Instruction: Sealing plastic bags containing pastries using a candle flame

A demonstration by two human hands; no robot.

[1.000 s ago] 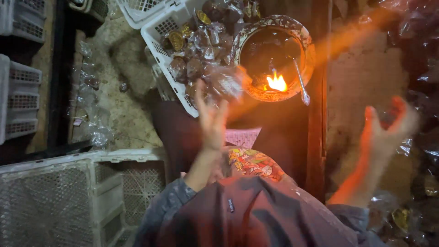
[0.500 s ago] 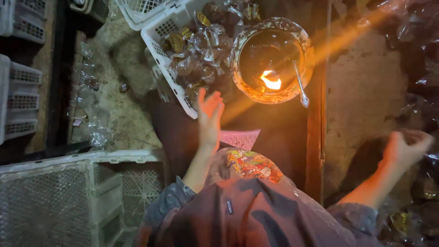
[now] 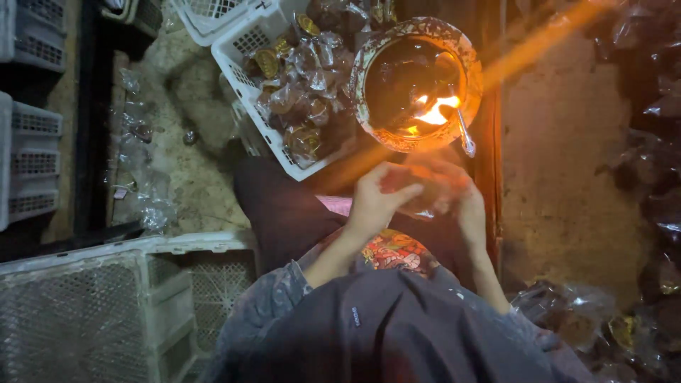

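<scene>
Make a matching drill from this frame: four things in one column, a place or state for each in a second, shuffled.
Things:
1. bowl
2. spoon
3. white basket
4. clear packet

Places or states:
A. held between the left hand and the right hand
B. full of wrapped pieces
C. has a small flame burning inside
D. leans on the bowl's rim, handle sticking out

Pairs: 1-C, 2-D, 3-B, 4-A
</scene>
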